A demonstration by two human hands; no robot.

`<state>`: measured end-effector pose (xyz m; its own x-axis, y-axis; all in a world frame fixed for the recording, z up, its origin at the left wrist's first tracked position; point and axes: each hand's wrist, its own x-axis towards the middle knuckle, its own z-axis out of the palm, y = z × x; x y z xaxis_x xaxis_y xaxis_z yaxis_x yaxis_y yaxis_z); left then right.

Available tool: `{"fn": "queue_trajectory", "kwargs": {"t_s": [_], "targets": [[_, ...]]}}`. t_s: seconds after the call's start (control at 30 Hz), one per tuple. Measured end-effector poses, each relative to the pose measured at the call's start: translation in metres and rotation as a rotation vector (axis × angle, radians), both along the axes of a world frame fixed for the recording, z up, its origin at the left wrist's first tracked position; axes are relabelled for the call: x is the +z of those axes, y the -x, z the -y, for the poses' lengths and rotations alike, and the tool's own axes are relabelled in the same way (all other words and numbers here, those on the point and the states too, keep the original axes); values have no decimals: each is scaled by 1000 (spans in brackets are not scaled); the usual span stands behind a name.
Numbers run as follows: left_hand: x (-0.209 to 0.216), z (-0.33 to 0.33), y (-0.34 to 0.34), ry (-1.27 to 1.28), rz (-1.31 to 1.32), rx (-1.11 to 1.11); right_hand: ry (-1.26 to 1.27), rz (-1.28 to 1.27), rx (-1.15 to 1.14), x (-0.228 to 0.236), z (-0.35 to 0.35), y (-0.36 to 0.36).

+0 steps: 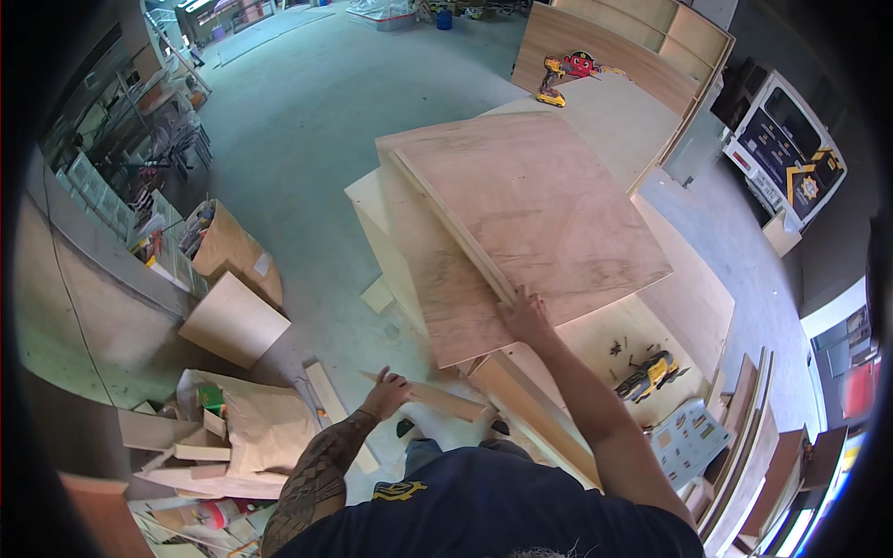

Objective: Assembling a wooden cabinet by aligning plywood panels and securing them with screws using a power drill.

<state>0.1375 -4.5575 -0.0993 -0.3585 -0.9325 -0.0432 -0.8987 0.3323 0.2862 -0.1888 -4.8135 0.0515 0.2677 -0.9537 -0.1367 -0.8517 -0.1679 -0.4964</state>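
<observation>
A large square plywood panel (549,205) lies on a pale wooden box-like structure (391,246). Along the panel's left part runs a long, thin wooden strip (454,230). My right hand (526,314) grips the near end of that strip, fingers bent over it against the panel. Lower and to the left, my left hand (387,394) is closed around a short wooden board (446,402), which it holds above the floor near my feet. Part of the board is hidden behind the fingers.
A yellow cordless drill (651,375) and loose screws (616,350) rest on wood at right; another drill (551,86) stands farther back. Offcuts (200,446) and a brown paper bag (270,428) fill the lower left. Long boards (744,446) lean at lower right.
</observation>
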Motion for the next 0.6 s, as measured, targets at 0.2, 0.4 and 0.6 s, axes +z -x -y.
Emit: {"fn": "queue_trajectory", "kwargs": {"t_s": [0.2,0.4,0.6], "targets": [[116,-10,-153,-56,-58,157,180,-138,-85,8,28,9],[327,-1,-222,244,-88,243,221,-343,-73,13,48,4],[500,30,-256,508,161,247,144,-191,-224,16,36,-13]]}}
